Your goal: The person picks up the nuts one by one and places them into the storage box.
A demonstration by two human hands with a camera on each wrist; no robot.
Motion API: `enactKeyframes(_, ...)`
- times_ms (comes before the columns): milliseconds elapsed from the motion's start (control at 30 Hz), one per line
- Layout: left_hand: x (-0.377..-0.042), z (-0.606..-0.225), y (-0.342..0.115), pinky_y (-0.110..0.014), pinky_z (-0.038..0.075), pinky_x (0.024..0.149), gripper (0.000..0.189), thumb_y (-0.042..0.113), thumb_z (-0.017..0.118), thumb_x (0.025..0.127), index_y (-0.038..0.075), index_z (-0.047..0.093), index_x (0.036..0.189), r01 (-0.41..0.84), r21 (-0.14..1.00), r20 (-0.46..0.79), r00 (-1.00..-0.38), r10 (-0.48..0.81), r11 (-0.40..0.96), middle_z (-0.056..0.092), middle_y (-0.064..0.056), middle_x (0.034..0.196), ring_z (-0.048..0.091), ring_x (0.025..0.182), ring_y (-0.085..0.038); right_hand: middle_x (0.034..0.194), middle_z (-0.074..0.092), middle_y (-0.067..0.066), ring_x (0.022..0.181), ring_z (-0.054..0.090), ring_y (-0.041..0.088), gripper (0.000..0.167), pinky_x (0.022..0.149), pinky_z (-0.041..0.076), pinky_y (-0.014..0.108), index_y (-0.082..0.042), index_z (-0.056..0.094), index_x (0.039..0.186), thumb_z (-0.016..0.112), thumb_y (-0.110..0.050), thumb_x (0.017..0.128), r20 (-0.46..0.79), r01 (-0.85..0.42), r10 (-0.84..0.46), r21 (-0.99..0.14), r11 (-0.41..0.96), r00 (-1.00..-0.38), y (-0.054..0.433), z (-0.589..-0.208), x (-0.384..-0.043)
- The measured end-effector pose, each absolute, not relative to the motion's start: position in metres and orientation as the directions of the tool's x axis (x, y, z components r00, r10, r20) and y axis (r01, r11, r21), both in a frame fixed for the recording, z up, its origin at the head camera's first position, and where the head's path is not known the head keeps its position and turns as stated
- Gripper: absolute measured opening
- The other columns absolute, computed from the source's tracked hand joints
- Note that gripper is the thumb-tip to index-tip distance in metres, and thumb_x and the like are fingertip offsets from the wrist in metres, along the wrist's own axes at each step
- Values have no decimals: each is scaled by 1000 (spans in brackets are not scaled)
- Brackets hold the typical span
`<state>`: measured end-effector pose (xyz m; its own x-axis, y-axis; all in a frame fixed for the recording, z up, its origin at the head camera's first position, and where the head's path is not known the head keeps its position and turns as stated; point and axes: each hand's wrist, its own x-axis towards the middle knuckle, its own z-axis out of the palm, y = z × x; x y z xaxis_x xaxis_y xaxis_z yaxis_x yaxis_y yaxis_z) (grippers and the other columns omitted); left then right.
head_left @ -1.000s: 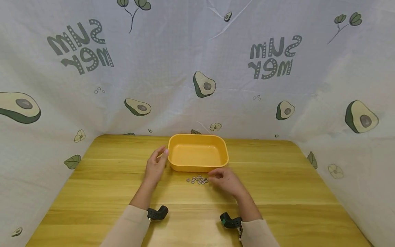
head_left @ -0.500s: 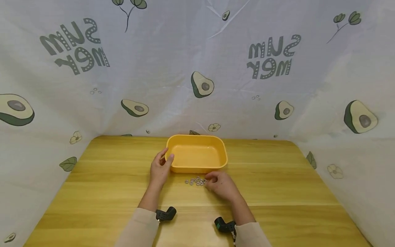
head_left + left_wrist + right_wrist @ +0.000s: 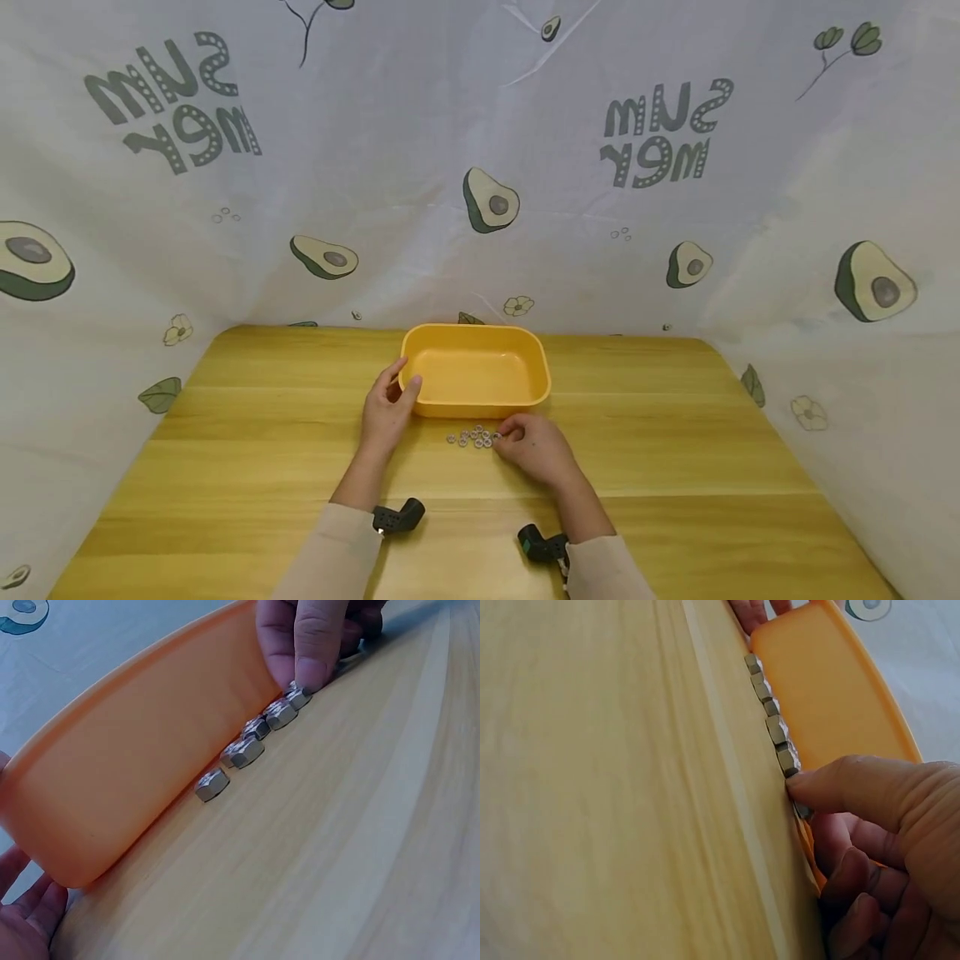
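Note:
A yellow rectangular plastic box (image 3: 480, 412) stands on the wooden table with its inside bare. My left hand (image 3: 386, 417) holds the box's left end, thumb at the rim and fingers along the outer wall. Just in front of the box lies a loose cluster of several metal hex nuts (image 3: 478, 443). At the right end of that cluster, my right hand (image 3: 538, 448) pinches one nut (image 3: 803, 811) between thumb and index finger, low at the table. Its other fingers are curled, and the pinched nut is partly hidden by the thumb.
The wooden table (image 3: 675, 467) extends on both sides of the box. Behind it hangs a pale cloth (image 3: 420, 167) printed with avocados and lettering. A black wrist camera (image 3: 400, 516) sits on the left wrist, another wrist camera (image 3: 542, 544) on the right.
My left hand has come to the box's left end and taken hold of it. The right hand has moved slightly left onto the end nut and pinched it.

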<state>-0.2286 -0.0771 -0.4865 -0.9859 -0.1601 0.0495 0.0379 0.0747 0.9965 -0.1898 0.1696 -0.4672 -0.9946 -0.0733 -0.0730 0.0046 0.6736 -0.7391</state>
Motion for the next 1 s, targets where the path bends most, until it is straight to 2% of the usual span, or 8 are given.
enactKeyframes(200,-228,-491,-75,-41,54,103,55,36,68,98,17,54,148,40,996,54,-983,-178,83,48,-14,155,55,136,-37,72,61,-2,66,53,11,13,62,43,25,-11,71,85,81,-18,82,-79,4,-78,-730,684,-994,171,-468,-189)
enactKeyframes(333,-228,-492,-76,-35,56,98,55,38,68,98,16,56,147,59,993,79,-975,-206,104,50,-16,153,57,133,-39,73,61,-1,66,54,12,13,61,43,25,-11,71,86,81,-18,83,-94,7,-96,-749,662,-991,171,-467,-190)
enactKeyframes(533,-228,-490,-76,-39,53,104,53,34,69,98,17,56,147,23,997,36,-980,-193,67,50,-11,155,55,136,-35,74,60,1,66,52,14,15,59,42,25,-10,71,90,82,-19,85,-128,31,-109,-777,629,-986,173,-460,-188)
enactKeyframes(767,-229,-488,-76,-26,52,96,51,33,68,99,17,56,146,25,997,39,-980,-195,70,50,-12,153,56,135,-34,74,60,0,64,52,14,13,55,41,24,-10,72,93,81,-17,86,-102,3,-126,-788,615,-987,171,-446,-187)
enactKeyframes(1000,-230,-487,-76,-30,52,99,50,31,69,99,17,57,146,40,997,51,-980,-191,66,52,-11,153,57,134,-34,73,61,0,62,52,15,12,53,40,23,-13,72,94,81,-17,87,-44,-19,-83,-770,638,-996,167,-432,-185)
